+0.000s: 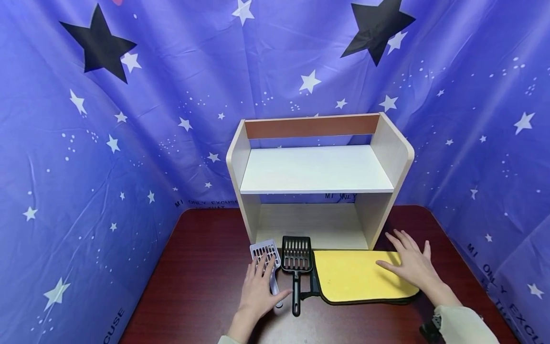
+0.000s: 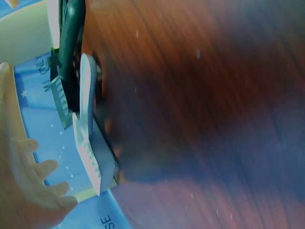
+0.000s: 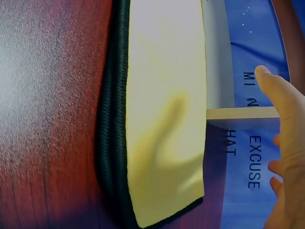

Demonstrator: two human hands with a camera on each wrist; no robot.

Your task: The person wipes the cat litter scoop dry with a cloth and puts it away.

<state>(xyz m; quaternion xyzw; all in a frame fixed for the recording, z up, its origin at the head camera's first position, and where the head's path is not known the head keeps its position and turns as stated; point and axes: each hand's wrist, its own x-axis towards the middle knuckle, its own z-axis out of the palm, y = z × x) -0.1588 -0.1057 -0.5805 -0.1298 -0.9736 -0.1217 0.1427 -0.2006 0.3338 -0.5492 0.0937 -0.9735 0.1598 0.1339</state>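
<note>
Over the worktop (image 1: 193, 277), the left hand (image 1: 260, 291), wide and empty, hovers above the lilac scoop (image 1: 274, 284); lowered carelessly, its thumb could knock the neighbouring black scoop (image 1: 296, 273). Beyond, the right hand (image 1: 412, 265), also spread and empty, hovers over the yellow pad (image 1: 356, 277) before the shelf (image 1: 315, 172). The left wrist view shows the finger-to-scoop gap the head view hides.
</note>
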